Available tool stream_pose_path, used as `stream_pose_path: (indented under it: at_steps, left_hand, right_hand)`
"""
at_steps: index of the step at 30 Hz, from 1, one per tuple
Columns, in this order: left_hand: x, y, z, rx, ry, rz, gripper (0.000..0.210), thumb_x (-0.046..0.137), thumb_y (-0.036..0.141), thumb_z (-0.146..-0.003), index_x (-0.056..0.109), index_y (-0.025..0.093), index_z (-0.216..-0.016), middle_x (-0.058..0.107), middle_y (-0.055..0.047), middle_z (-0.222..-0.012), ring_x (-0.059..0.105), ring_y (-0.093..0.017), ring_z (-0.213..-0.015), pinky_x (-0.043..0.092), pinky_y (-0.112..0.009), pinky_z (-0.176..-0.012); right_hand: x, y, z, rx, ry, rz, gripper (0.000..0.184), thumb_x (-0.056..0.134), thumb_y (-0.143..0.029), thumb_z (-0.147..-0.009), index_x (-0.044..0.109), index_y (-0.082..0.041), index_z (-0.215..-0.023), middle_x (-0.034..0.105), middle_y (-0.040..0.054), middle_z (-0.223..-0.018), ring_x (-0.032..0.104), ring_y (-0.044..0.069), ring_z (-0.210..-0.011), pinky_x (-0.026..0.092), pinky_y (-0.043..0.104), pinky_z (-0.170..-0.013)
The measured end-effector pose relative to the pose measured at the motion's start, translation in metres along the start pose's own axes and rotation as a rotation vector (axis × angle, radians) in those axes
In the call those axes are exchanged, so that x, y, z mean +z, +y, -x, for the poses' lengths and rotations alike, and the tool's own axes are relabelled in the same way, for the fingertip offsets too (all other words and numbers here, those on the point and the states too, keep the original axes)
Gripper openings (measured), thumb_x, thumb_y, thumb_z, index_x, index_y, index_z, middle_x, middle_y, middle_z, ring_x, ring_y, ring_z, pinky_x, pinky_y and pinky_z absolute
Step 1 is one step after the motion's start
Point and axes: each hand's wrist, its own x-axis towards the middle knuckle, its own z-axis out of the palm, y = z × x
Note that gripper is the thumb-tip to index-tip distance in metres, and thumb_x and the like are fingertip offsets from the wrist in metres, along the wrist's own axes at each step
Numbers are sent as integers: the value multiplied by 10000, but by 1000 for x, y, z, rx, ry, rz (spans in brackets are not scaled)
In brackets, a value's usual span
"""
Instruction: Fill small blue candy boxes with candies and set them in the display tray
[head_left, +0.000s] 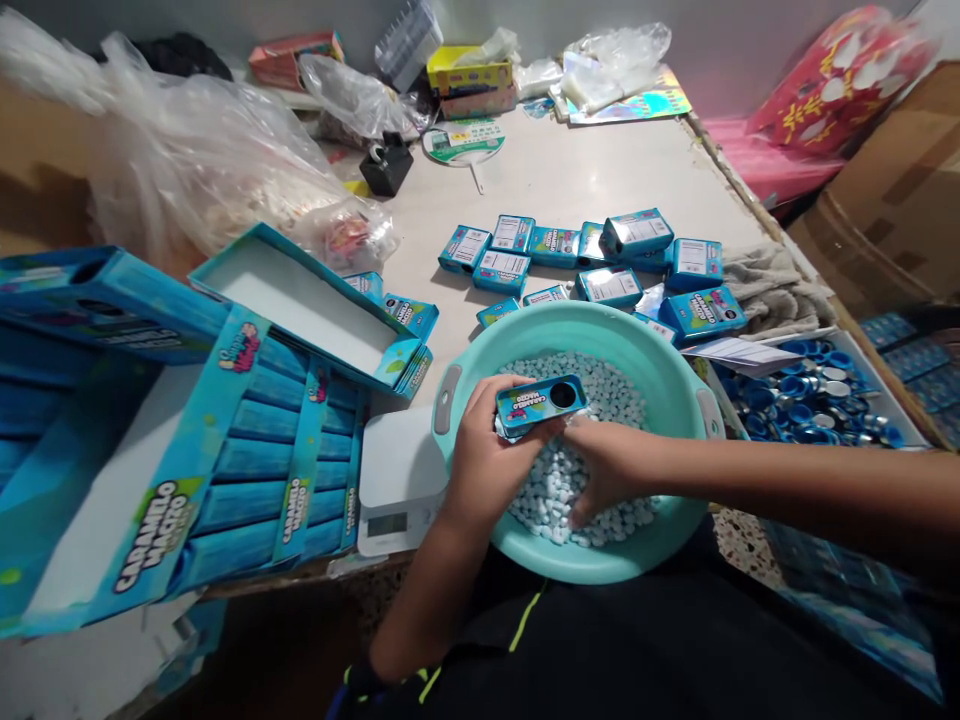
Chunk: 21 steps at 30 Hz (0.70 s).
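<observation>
My left hand [487,440] is closed around a small blue box [540,402] marked "Caramelo Macizo", tilted, with a dark round hole in its top face. It holds the box above a turquoise basin [645,345] of small pale-blue candies [551,490]. My right hand [611,460] reaches into the basin from the right, just below the box. Its thumb is spread away from the other fingers and touches the candies; the fingertips near the box are partly hidden.
Several matching blue boxes [502,270] lie behind the basin. Left are a white scale [401,470], an open display carton [300,305] and stacked filled cartons [255,450]. A tray of blue caps [825,390] and a grey cloth [772,285] are right. A tape dispenser [386,165] stands farther back.
</observation>
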Motion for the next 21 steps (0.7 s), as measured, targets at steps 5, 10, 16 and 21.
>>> stream_pose_path:
  at_steps: [5, 10, 16, 21]
  left_hand:
    - [2, -3, -1, -85, 41, 40, 437, 852, 307, -778, 655, 255, -1165, 709, -45, -1126, 705, -232, -1038, 587, -370, -925]
    - [3, 0, -2, -37, 140, -50, 408, 830, 291, -800, 640, 253, -1159, 696, -32, -1118, 696, -209, -1035, 576, -341, -909]
    - [5, 3, -2, -58, 169, -108, 418, 799, 297, -822, 601, 244, -1187, 678, -52, -1172, 687, -228, -1082, 570, -372, -937]
    - [5, -5, -1, -83, 110, -142, 426, 800, 294, -820, 613, 271, -1202, 688, -72, -1188, 690, -275, -1105, 562, -449, -967]
  right_hand:
    - [7, -13, -31, -116, 67, -74, 825, 967, -315, -479, 684, -202, -1245, 706, 128, -1230, 653, 366, -1132, 538, 407, -908]
    - [0, -19, -41, -42, 45, -80, 484, 856, -222, -609, 738, -143, -1072, 751, 101, -953, 669, 287, -861, 509, 351, -735]
    - [-26, -29, -18, -35, -19, -55, 430, 768, -230, -655, 767, -159, -1079, 595, -24, -613, 505, 162, -561, 373, 297, -550]
    - [-51, -31, 16, -17, 145, -286, 223, 742, -245, -679, 758, -212, -899, 579, -22, -622, 460, 144, -544, 352, 306, -496]
